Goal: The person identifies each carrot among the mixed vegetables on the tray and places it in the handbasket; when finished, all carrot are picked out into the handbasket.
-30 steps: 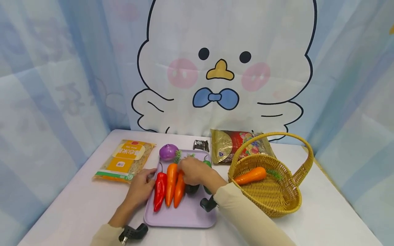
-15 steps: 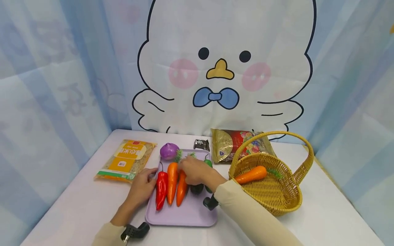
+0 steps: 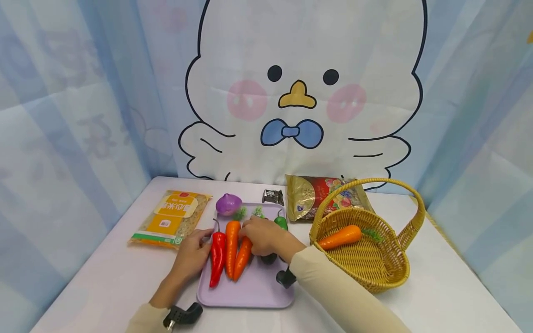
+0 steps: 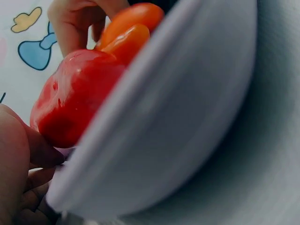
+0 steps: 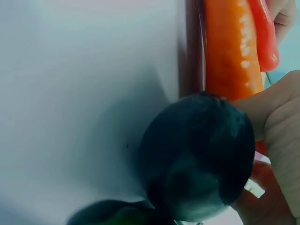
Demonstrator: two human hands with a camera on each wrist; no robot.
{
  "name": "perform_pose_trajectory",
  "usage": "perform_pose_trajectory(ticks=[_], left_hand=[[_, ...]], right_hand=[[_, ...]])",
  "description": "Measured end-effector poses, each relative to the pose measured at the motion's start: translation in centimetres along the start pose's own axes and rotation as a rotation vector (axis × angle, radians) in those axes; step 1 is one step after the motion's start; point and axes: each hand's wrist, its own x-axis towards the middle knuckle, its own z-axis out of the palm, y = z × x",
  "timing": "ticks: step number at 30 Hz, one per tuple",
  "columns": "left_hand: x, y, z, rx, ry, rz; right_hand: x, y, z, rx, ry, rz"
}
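Orange pair: left carrot [image 3: 231, 245] just left of the right hand's [image 3: 263, 235] fingers, right carrot [image 3: 242, 261] partly under them; both on the lilac tray [image 3: 266, 293].
Right fingers: curled in beside the right carrot and a dark vegetable [image 5: 201, 164]; we can't tell which, if either, they're clamped on.
Left fingers: left hand [image 3: 191, 254] grips the tray's left rim, red pepper [image 3: 217, 259] just beside the fingertips.
Basket so far: third carrot [image 3: 340, 237] inside the wicker basket [image 3: 370, 268], right of the right fingers; we count one moved in.
Tray remainder: both carrots, red pepper, dark vegetable, green pepper [image 3: 281, 223] just right of the right fingers; we judge it early.
Onion: purple onion [image 3: 228, 204] beyond the left fingers, at the tray's far corner.
Table: white table [image 3: 104, 277]; grain bag [image 3: 168, 219] beyond the left fingers, small packet [image 3: 272, 196] and gold-red bag [image 3: 306, 194] beyond the right.
Room: blue-striped curtains [image 3: 54, 138], chick backdrop [image 3: 291, 37] behind everything.
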Motion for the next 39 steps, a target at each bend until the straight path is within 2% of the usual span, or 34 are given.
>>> perform_pose_trajectory(ticks=[8, 23, 32, 39], left_hand=[[-0.3, 0.1, -0.1, 0.005, -0.008, 0.0], [-0.2, 0.5, 0.0, 0.025, -0.013, -0.015], [-0.2, 0.7, 0.1, 0.03, -0.025, -0.034], [-0.2, 0.6, -0.2, 0.034, -0.03, -0.052]], right_hand=[[-0.9, 0.2, -0.9, 0.008, 0.05, -0.054], [-3.2, -0.2, -3.1, -0.026, 0.11, -0.083], [-5.4, -1.1, -4.3, 0.016, 0.161, -0.055], [-7.0, -1.8, -5.6, 0.043, 0.191, 0.002]])
